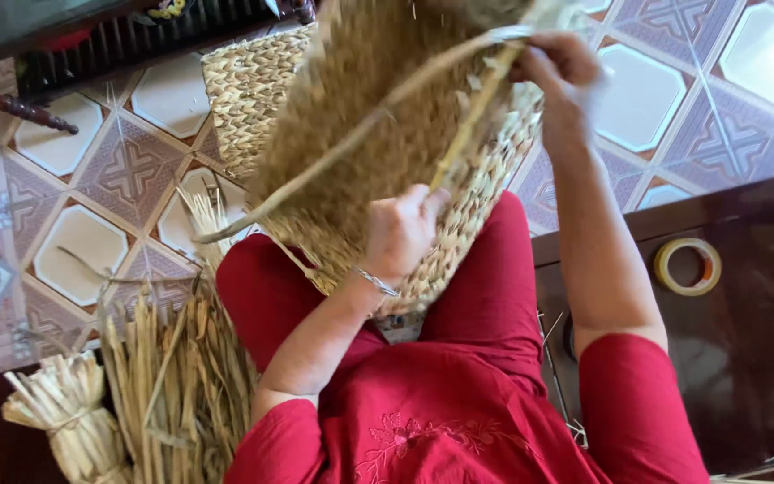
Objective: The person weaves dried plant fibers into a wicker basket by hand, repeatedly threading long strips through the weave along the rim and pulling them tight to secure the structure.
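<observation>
**Fingers on the woven basket**

Fingers [423, 199] of my left hand [400, 235] are closed around a stiff straw strand [468, 125], which runs up across the woven basket [378, 134]. My right hand [559, 73] is higher, at the top edge of the basket, and its fingers [537, 63] pinch the upper end of the same strand together with a long thin fibre [333, 148] that goes down to the left. The basket rests tilted on my lap, against my red trousers [266, 287], and both hands touch it. A thin bracelet [376, 281] is on my left wrist.

Behind the basket, on the patterned tile floor [91, 179], lies a second woven piece [244, 90], partly hidden. At my left side lies a loose heap of dry straw [181, 376], and near it a tied bundle of straw [64, 408]. At my right is a dark wooden table [745, 358], and a roll of tape [687, 266] lies flat on it, well apart from my hands.
</observation>
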